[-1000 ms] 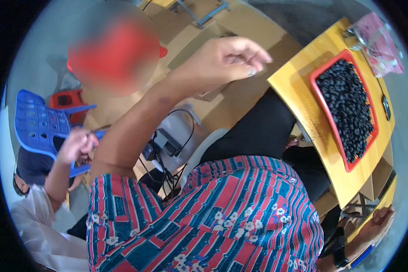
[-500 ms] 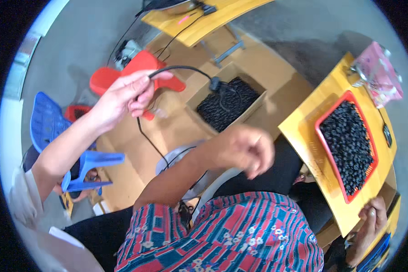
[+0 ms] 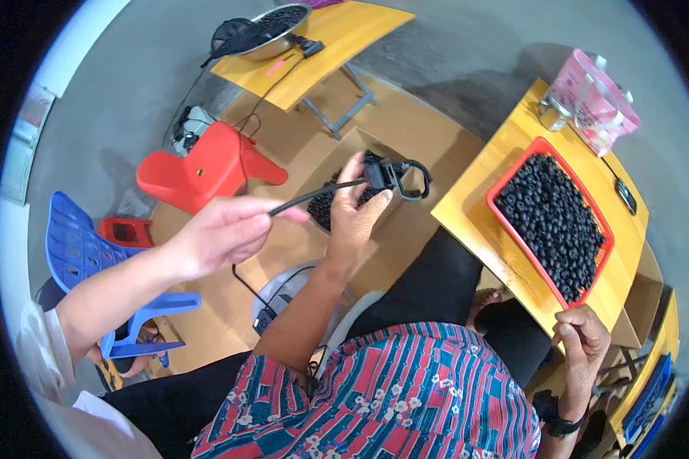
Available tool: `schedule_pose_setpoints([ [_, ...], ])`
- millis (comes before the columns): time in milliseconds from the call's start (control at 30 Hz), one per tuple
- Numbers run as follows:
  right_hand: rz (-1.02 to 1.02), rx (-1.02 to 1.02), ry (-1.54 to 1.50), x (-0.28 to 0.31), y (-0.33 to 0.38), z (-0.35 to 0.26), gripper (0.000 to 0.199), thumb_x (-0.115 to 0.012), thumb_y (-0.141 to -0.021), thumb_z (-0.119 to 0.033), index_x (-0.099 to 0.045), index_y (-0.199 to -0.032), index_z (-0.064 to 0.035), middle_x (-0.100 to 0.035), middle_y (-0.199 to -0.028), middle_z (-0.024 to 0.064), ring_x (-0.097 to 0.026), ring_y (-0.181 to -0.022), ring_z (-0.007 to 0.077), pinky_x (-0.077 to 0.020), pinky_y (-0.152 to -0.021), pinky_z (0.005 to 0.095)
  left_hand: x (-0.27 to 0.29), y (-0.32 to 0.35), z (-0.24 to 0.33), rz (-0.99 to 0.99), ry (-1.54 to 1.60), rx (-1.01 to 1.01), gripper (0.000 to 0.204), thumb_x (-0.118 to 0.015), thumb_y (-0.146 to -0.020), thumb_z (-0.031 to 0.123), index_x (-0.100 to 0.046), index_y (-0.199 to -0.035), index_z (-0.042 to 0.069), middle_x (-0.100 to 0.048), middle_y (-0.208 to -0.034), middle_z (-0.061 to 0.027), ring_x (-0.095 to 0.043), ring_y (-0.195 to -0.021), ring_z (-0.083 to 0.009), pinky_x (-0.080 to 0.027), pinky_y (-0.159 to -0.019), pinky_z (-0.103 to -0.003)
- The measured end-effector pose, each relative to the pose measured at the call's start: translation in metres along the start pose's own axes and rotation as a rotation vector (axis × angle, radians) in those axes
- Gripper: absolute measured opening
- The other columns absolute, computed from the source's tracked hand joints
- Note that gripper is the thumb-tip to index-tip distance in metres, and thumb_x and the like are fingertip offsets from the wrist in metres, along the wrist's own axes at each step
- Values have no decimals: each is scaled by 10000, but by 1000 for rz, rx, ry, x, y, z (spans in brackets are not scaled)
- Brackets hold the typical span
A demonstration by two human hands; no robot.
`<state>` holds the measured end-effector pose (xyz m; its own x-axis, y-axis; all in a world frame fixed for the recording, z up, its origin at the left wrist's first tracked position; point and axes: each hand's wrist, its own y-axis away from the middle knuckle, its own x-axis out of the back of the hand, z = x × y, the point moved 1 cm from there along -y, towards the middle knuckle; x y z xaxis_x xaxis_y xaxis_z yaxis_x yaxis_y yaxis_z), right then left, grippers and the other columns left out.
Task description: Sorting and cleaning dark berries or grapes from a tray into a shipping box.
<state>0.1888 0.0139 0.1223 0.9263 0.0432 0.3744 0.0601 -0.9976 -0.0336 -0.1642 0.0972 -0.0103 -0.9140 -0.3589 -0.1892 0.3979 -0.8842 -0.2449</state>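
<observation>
My left hand (image 3: 352, 218) grips a small black device with a looped strap (image 3: 394, 180), thumb and fingers around its body. A black cable (image 3: 310, 200) runs from it to the left, where another person's hand (image 3: 226, 233) in a white sleeve pinches it. My right hand (image 3: 582, 336), with a black band on its wrist, is curled at the near corner of a red basket (image 3: 505, 237); whether it holds anything is hidden. The basket is full of small black ring-shaped pieces (image 3: 551, 222) and rests on a yellow table (image 3: 475, 199).
A cardboard box (image 3: 352, 141) with black pieces stands on the floor ahead. A red stool (image 3: 199, 172) and a blue chair (image 3: 76, 233) are at the left. A pink bag (image 3: 601, 99) and a metal can (image 3: 551, 115) sit on the right table; a metal bowl (image 3: 272, 47) is on the far table.
My left hand has risen and closed on the strapped device, which hung from the cable. The cable is now pulled straighter. My right hand has moved up to the basket's corner. The view has shifted.
</observation>
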Motion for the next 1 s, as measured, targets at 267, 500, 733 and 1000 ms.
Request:
schedule_pose_setpoints([
  [267,-78,1,-54,-1,-5,3,110,-597,-807,2,-653,-900,23,-563,-778,48,-543,-594,98,-435,-531,215,-70,29,29,-407,618,462,518,-550,-925,70,-323,-1390,52,-494,-1251,-101,-557,-1092,-186,-463,-942,-339],
  [500,-228,-130,-508,-41,-35,7,350,-649,-838,-52,-535,-1167,-21,-568,-888,35,-569,-581,100,-450,-474,215,-109,51,37,-697,762,389,606,-614,-896,132,-294,-1400,26,-409,-1376,-135,-481,-1225,-256,-401,-1030,-380],
  [733,-194,-55,-409,-60,-39,27,176,-656,-857,-97,-604,-1018,-49,-566,-670,-42,-487,-454,27,-363,-382,190,-127,64,28,-673,682,317,686,-634,-883,107,-236,-1438,43,-397,-1381,-121,-470,-1223,-222,-380,-1038,-355],
  [1000,-122,-30,-306,-47,-42,34,121,-652,-841,-52,-614,-953,-30,-587,-807,-28,-547,-727,28,-451,-636,196,-99,87,56,-924,219,588,571,-539,-896,16,-300,-1414,23,-512,-1238,-107,-525,-1106,-161,-428,-940,-296],
])
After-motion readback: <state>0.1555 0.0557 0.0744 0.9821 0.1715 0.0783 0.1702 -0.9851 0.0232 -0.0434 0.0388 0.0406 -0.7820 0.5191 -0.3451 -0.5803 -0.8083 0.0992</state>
